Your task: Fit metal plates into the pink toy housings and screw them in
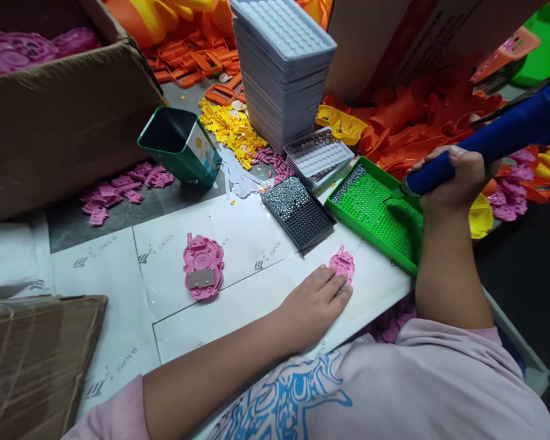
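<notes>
My right hand is wrapped round a blue electric screwdriver, whose tip is over a green perforated tray with small screws in it. My left hand lies on a pink plastic part on the white work surface; its fingers look extended and cover the part's lower portion. Further left lies another pink part with a grey plate on it. Between the part and the bins, a black perforated tray is partly covered with small metal screws.
A tall stack of white trays stands behind, beside a small white tray. A green bin, yellow pieces and pink pieces sit at the back. Cardboard boxes flank the left; orange parts lie right.
</notes>
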`<state>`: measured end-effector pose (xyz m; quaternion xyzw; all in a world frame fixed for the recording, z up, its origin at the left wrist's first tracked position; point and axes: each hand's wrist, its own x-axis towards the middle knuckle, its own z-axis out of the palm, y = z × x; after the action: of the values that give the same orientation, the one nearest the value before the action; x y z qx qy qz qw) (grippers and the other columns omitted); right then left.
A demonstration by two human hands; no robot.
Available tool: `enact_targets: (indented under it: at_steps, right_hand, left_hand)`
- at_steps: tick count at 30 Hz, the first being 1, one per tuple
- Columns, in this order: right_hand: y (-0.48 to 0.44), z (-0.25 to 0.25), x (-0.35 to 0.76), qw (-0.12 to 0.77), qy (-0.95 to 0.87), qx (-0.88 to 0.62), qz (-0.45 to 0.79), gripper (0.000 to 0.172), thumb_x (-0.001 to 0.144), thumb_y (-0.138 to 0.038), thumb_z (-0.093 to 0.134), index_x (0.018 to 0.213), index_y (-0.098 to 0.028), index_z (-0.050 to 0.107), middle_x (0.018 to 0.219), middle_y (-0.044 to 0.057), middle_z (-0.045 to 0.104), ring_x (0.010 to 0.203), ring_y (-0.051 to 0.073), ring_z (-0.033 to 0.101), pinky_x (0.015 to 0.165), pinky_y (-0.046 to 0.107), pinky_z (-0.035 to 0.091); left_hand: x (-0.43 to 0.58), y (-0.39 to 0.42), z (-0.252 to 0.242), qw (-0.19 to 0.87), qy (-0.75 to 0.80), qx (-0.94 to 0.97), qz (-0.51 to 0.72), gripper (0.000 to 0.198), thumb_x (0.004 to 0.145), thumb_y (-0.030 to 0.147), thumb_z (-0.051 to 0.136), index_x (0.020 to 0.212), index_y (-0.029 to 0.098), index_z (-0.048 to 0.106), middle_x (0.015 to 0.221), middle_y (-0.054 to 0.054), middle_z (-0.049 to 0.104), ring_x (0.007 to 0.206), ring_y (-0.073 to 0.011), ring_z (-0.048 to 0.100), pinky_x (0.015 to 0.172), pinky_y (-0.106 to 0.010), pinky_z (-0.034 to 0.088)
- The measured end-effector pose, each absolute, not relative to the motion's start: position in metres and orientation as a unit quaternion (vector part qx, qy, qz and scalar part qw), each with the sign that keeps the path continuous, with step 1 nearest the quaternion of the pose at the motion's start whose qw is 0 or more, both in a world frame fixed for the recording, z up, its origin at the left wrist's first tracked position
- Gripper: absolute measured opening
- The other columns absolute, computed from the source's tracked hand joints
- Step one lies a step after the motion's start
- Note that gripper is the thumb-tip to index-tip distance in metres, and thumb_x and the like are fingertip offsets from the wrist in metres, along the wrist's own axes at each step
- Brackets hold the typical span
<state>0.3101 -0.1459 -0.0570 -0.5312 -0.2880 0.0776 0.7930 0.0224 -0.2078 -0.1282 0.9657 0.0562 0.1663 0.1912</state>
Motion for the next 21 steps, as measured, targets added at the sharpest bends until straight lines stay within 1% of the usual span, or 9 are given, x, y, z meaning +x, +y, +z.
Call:
enact_targets:
  at_steps: [4,10,14,17,21]
  right_hand:
    - [-0.1462,-0.0612,0.3150,0.792,-0.295,-0.529,0.074,0.017,0.059,-0.027,0.048,0.074,-0.023,0.040,0.047,-0.007,0.052,0.038,0.014,0.049,0.037,0.028,0.039]
    - [-0.1493,-0.0605,0.3170,0.770,-0.312,-0.545,0.111,0.020,0.056,-0.029,0.057,0.070,-0.026,0.043,0.050,-0.006,0.054,0.041,0.014,0.049,0.041,0.032,0.041]
    - [-0.1472,-0.0611,0.3181,0.769,-0.318,-0.543,0.111,0.018,0.058,-0.033,0.056,0.069,-0.026,0.043,0.049,-0.006,0.054,0.041,0.015,0.049,0.043,0.033,0.042]
    - [-0.1457,-0.0624,0.3176,0.772,-0.300,-0.551,0.101,0.022,0.058,-0.036,0.060,0.070,-0.026,0.043,0.047,-0.007,0.052,0.040,0.014,0.047,0.044,0.034,0.043]
    - [-0.1463,-0.0602,0.3196,0.778,-0.294,-0.548,0.090,0.026,0.058,-0.037,0.062,0.070,-0.028,0.042,0.051,-0.007,0.052,0.043,0.014,0.046,0.049,0.037,0.045]
  left_hand:
    - [0.0224,-0.2075,-0.1277,0.199,0.059,0.964,0.164,0.039,0.087,0.019,0.044,0.123,0.008,0.052,0.127,-0.018,0.057,0.121,-0.0298,0.049,0.105,-0.049,0.041]
    - [0.0227,-0.2069,-0.1267,0.201,0.057,0.963,0.169,0.039,0.086,0.019,0.046,0.123,0.007,0.053,0.126,-0.018,0.057,0.120,-0.0300,0.050,0.104,-0.049,0.042]
    - [0.0229,-0.2063,-0.1260,0.191,0.054,0.964,0.178,0.037,0.087,0.017,0.046,0.122,0.006,0.054,0.125,-0.018,0.057,0.119,-0.0301,0.050,0.104,-0.049,0.042]
    - [0.0231,-0.2058,-0.1256,0.190,0.055,0.965,0.171,0.037,0.087,0.017,0.045,0.121,0.007,0.054,0.125,-0.017,0.057,0.119,-0.0297,0.050,0.104,-0.048,0.042]
    - [0.0233,-0.2059,-0.1268,0.194,0.053,0.964,0.173,0.036,0.088,0.020,0.044,0.121,0.008,0.054,0.125,-0.017,0.057,0.119,-0.0290,0.050,0.104,-0.048,0.042]
